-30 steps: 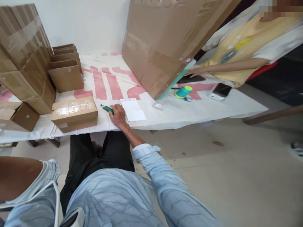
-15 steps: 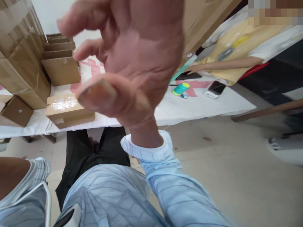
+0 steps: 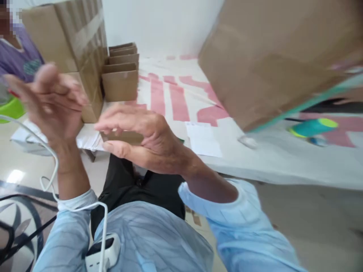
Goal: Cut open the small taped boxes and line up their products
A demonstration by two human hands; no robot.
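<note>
My right hand (image 3: 141,138) hovers in the air in front of the table edge, fingers stretched out and slightly apart, with nothing in it. Behind it lies a small taped cardboard box (image 3: 124,137), mostly hidden by the fingers. My left hand (image 3: 55,100) is raised at the left, fingers curled and smeared by motion. A white cable (image 3: 52,172) loops past its wrist down to a white device (image 3: 103,253) on my chest. A white sheet of paper (image 3: 202,139) lies on the cloth-covered table (image 3: 283,166), with a sliver of a green tool (image 3: 181,140) beside it.
A large cardboard box (image 3: 272,60) leans over the table at the right. Stacked taped boxes (image 3: 76,41) and a row of folded cartons (image 3: 120,73) stand at the back left. A teal roll (image 3: 312,127) lies at the right. Another person in purple (image 3: 17,60) is at far left.
The view has swung left. My right hand left the green tool, rose close to the camera, then dropped to hover in front of the table. My left hand has come up into view.
</note>
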